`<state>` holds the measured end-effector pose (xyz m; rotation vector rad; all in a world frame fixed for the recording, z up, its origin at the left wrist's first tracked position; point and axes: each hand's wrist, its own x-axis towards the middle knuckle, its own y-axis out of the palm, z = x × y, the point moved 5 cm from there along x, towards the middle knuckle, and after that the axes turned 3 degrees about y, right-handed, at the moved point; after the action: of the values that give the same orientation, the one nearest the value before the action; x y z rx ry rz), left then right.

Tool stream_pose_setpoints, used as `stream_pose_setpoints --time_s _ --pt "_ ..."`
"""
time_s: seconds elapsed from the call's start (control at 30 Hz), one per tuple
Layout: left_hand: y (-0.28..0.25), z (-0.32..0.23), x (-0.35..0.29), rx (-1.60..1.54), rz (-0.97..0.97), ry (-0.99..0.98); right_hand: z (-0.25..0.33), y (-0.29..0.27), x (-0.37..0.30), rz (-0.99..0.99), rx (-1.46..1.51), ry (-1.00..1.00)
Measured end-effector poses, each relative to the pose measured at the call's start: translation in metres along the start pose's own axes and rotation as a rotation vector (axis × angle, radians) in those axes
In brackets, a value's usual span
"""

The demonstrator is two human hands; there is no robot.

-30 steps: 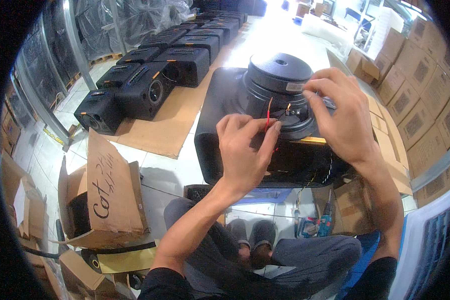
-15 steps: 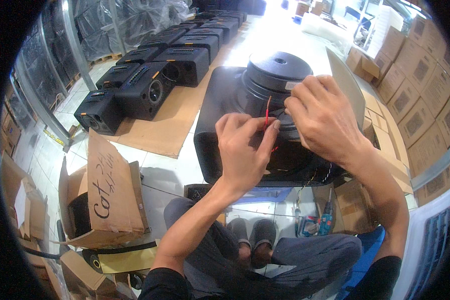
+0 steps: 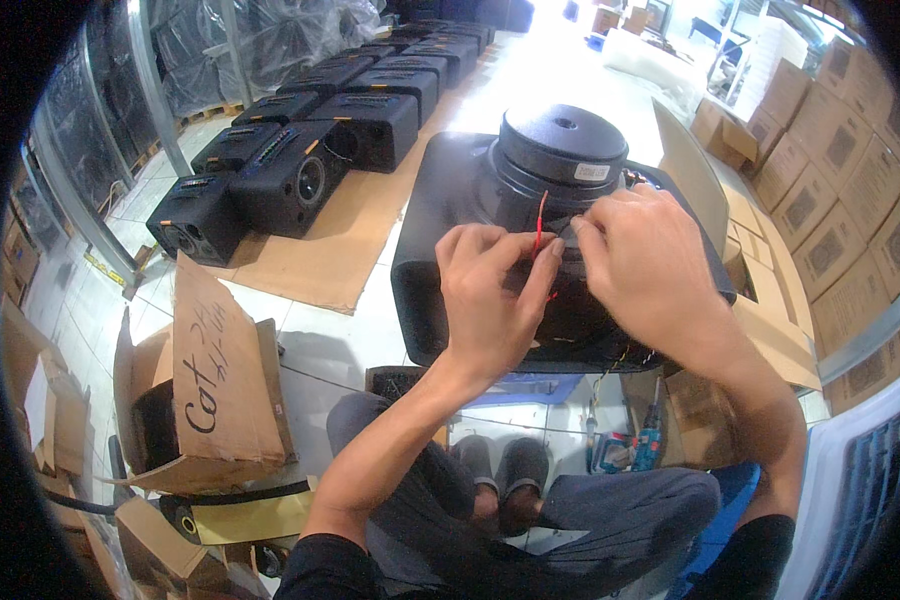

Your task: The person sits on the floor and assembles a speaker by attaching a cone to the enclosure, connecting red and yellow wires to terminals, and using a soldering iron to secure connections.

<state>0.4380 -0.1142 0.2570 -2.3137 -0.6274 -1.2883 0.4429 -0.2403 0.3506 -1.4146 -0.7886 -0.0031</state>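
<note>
My left hand [image 3: 492, 290] pinches a red wire [image 3: 540, 222] between thumb and fingertips. The wire's bare copper end points upward. Close beside it, my right hand [image 3: 642, 245] is closed, thumb against fingers; whatever it may hold is too small to make out. Just beyond both hands, a round black speaker driver [image 3: 562, 135] lies magnet up, with a small white label on its side. It rests on a black speaker cabinet [image 3: 435, 260], whose near opening is partly hidden behind my hands. A short bit of red wire also shows below my left thumb.
Rows of black speaker cabinets [image 3: 375, 125] stand on flat cardboard at the far left. An open cardboard box [image 3: 232, 390] is at my left. A teal power screwdriver [image 3: 650, 437] stands on the floor by my feet. Stacked cartons [image 3: 840, 190] line the right.
My right hand has lowered slightly and turned, uncovering the label on the driver. The left hand keeps its pinch on the red wire in nearly the same place.
</note>
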Motion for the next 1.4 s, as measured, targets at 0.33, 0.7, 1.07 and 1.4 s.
stream_pose_setpoints --time_s 0.33,0.7,1.07,1.4 --pt "0.001 -0.001 0.000 0.016 0.015 -0.015 -0.022 -0.023 0.016 -0.066 -0.010 -0.598" --pt "0.001 0.002 -0.001 0.001 0.027 -0.043 0.002 -0.011 0.026 -0.070 -0.335 -0.752" --pt "0.001 0.001 -0.002 -0.032 0.029 -0.055 -0.006 -0.008 0.016 -0.058 -0.197 -0.554" --pt "0.000 0.000 -0.003 -0.027 0.011 -0.040 -0.008 0.001 0.022 -0.051 0.083 0.060"
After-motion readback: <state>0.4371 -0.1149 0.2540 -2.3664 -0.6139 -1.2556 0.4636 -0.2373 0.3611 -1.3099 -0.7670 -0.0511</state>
